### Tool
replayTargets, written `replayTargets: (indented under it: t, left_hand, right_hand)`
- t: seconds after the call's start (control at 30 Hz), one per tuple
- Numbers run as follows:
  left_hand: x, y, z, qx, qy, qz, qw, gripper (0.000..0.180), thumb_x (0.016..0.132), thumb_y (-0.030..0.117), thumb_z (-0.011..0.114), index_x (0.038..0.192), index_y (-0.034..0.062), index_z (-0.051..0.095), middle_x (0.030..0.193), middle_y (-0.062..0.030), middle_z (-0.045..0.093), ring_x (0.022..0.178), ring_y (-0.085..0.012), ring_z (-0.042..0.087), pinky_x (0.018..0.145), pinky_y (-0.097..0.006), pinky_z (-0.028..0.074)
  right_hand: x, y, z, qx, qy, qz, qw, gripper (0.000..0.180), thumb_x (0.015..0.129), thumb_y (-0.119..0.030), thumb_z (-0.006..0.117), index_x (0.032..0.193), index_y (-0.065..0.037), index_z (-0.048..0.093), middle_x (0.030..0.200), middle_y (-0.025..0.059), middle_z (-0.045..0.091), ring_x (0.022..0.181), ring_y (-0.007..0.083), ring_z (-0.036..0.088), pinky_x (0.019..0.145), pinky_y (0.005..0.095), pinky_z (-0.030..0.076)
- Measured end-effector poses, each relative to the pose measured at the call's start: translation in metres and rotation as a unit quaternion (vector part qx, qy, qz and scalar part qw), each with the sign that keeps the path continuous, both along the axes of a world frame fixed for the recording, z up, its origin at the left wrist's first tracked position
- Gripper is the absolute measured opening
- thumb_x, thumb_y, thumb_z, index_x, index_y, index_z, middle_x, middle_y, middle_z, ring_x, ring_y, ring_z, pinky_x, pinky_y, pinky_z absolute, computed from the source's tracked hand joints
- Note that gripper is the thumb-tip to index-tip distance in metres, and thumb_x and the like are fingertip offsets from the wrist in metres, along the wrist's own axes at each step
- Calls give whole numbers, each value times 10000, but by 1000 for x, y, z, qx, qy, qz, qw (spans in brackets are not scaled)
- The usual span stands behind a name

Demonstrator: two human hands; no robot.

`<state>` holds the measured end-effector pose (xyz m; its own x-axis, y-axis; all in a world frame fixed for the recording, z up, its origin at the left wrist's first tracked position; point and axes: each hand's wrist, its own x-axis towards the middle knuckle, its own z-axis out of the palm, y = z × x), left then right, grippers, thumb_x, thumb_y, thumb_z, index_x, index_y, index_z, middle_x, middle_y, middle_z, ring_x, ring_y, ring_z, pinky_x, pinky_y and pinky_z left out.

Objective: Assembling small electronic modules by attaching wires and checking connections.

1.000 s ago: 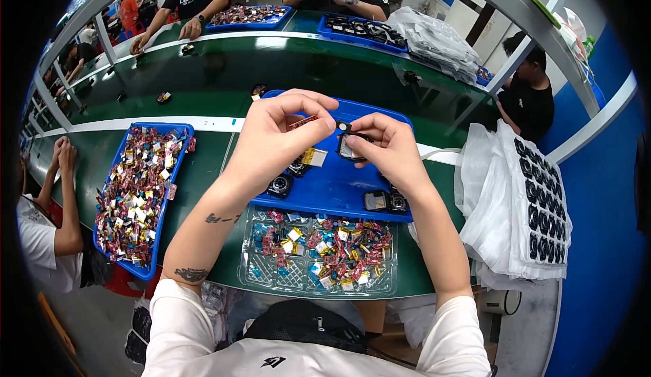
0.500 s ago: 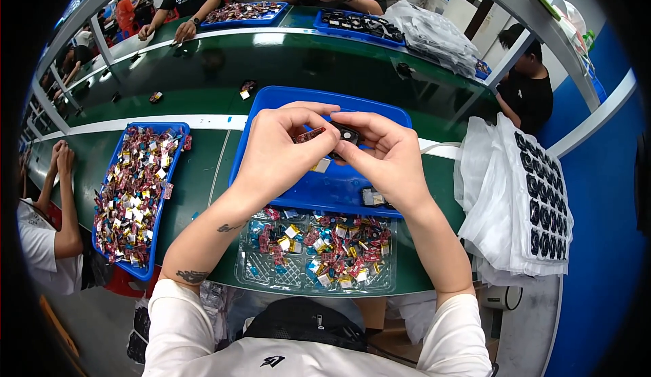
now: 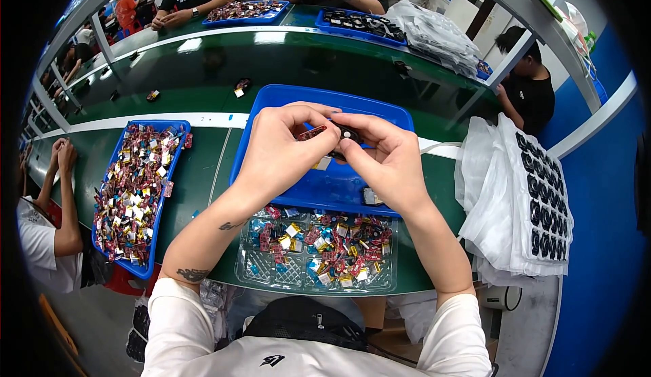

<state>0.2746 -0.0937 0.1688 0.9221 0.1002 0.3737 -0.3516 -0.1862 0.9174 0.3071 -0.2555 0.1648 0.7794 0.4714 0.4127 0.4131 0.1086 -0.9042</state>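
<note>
Over the blue tray (image 3: 285,190), my two hands meet with their fingertips close together. My left hand (image 3: 274,146) pinches a small red circuit board (image 3: 311,133) between thumb and fingers. In my right hand (image 3: 390,153) is a small black plastic casing (image 3: 348,134) with a pale round spot, partly covered by the fingers. Below the hands a whitish battery piece (image 3: 321,164) shows. Another dark casing with a silvery part (image 3: 371,196) lies in the tray near my right wrist. Whether board and casing are joined is hidden.
A clear plastic tray (image 3: 271,279) of boards and batteries sits nearest me. Left is a blue tray (image 3: 183,133) heaped with boards. White sheets holding black casings (image 3: 542,194) stand right. Dark pieces (image 3: 241,87) lie on the green belt (image 3: 203,92). Co-workers sit around.
My hands hold nearly the same pose. Pieces on the green belt have shifted slightly left. The co-worker at the far left has drawn both hands together.
</note>
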Motion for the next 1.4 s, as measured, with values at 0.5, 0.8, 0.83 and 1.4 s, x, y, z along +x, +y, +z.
replayTargets:
  t: [0.5, 0.8, 0.83, 1.4]
  left_hand:
    - [-9, 5, 18, 49, -45, 38, 997, 171, 765, 149, 721, 778, -19, 691, 871, -69, 688, 642, -66, 573, 537, -177, 416]
    - [-5, 23, 23, 41, -55, 10, 998, 65, 809, 56, 693, 811, 0, 660, 763, 1, 611, 694, -36, 534, 596, -169, 394]
    - [-7, 24, 25, 41, -54, 8, 998, 65, 809, 56, 693, 811, 0, 660, 763, 1, 611, 694, -36, 534, 596, -169, 394]
    - [-23, 1, 23, 378, -70, -228, 895, 191, 706, 131, 756, 674, 41, 592, 618, -33, 554, 560, -159, 540, 534, -288, 398]
  right_hand:
    - [-1, -6, 3, -7, -28, -31, 999, 225, 855, 4, 559, 1049, 8, 673, 890, 78, 695, 778, 94, 640, 672, 214, 518]
    - [6, -9, 5, -27, -66, 9, 997, 223, 849, -4, 552, 1031, -2, 680, 913, 81, 691, 791, 95, 638, 687, 226, 514]
    - [6, -10, 7, -26, -50, -9, 998, 221, 850, -5, 550, 1031, -1, 677, 910, 77, 688, 794, 93, 637, 689, 225, 513]
    - [19, -17, 13, 18, -34, -61, 997, 174, 850, -10, 597, 1005, 19, 670, 894, 58, 678, 789, 77, 623, 694, 212, 510]
